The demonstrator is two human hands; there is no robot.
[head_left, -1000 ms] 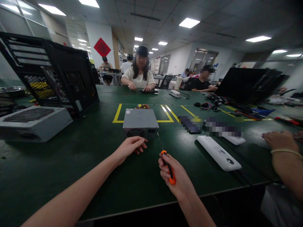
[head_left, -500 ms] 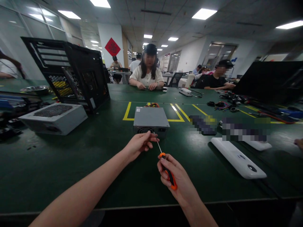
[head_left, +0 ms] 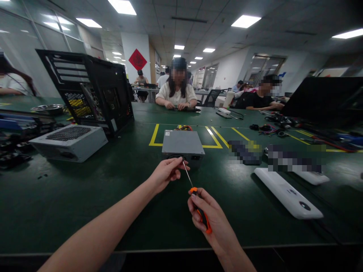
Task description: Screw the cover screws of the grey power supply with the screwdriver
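Since a second ago, the tip of the screwdriver (head_left: 193, 190) and the fingers of my left hand (head_left: 166, 175) have met. Just beyond sits the power supply (head_left: 183, 141), a grey metal box, small label on top, coloured wires behind. My right hand (head_left: 211, 213) is wrapped round the screwdriver's handle; whether my left fingertips grip its tip, I cannot tell. Green desk (head_left: 136, 230) spreads to its near edge under my forearms, and right towards a white device (head_left: 283, 189).
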